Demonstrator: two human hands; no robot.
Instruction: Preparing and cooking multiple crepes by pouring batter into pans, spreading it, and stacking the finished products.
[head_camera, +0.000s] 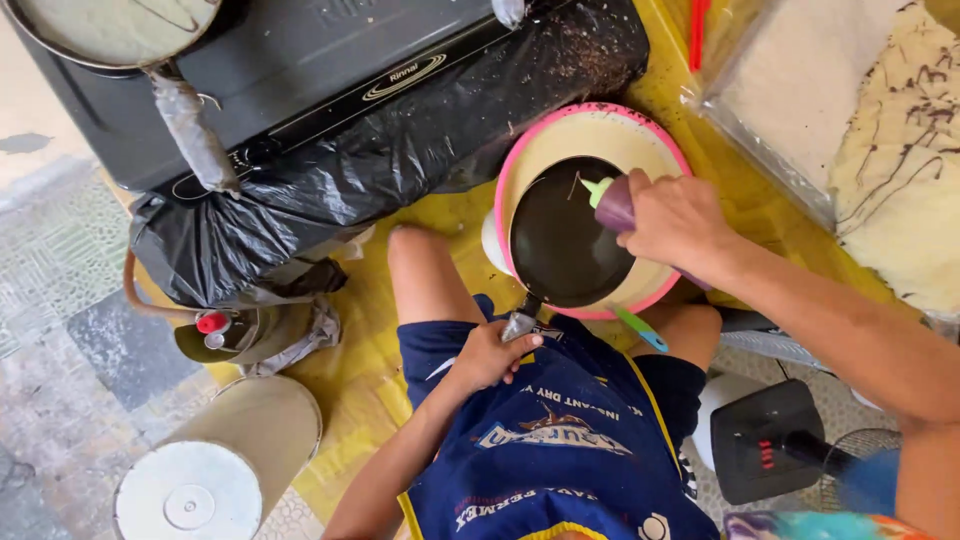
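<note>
Centre frame: left hand (487, 352) closed around the handle of a dark frying pan (565, 240), held over a pink-rimmed bowl (520, 150). Right hand (672, 216) clamped on a purple squeeze bottle (616, 205), green tip over the pan. Black stove (300, 70) at upper left, second pan (110, 30) on it.

We are looking down on a makeshift street-side cooking stall: a black gas stove (300, 80) wrapped in a bin bag (400, 160), a gas cylinder (235, 335) below, a batter basin (640, 135), and stacked crepes (900, 170) on a yellow-covered table (360, 380).
</note>
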